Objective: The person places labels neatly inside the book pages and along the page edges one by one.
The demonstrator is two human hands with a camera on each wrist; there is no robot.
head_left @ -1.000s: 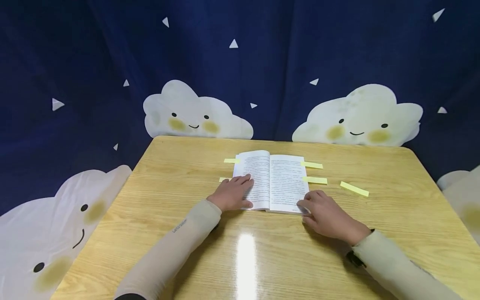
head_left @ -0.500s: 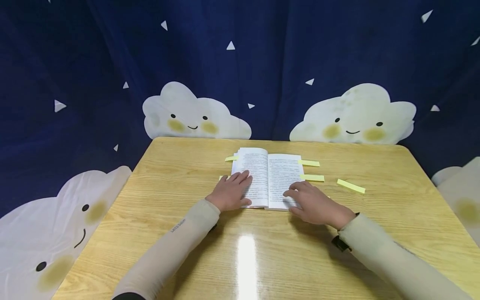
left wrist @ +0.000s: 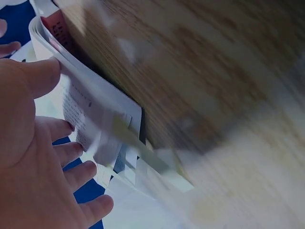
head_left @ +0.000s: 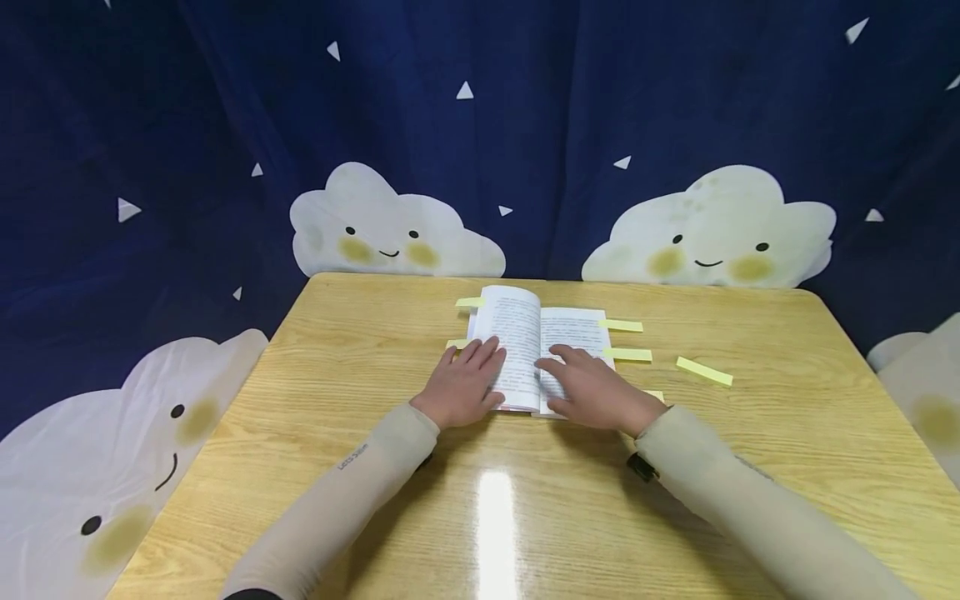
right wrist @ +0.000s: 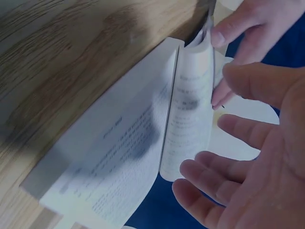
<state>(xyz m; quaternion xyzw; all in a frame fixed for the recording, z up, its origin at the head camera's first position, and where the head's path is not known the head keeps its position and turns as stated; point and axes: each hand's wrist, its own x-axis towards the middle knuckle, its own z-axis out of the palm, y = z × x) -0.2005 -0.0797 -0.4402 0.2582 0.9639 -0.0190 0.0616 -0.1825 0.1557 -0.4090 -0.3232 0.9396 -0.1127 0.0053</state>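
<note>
An open book [head_left: 517, 333] with printed pages lies on the wooden table. Across its lower left page rests my left hand [head_left: 459, 385], fingers spread. The left wrist view shows its thumb [left wrist: 45, 78] at the page edges. Over the lower right page, close to the spine, is my right hand [head_left: 600, 393], its fingers loosely bent and pinching nothing. The left stack of pages [right wrist: 193, 105] bulges up beside the spine. Yellow paper strips stick out from both sides of the book, including an upper left strip [head_left: 469, 302] and an upper right strip [head_left: 624, 326].
A loose yellow strip [head_left: 705, 371] lies on the table [head_left: 360, 333] to the right of the book. Behind the table's far edge hangs a dark blue curtain [head_left: 405, 100] with smiling clouds.
My right hand has moved left from the right page's lower corner toward the spine, uncovering a lower right strip. The left pages bulge higher, and my left hand stays on them.
</note>
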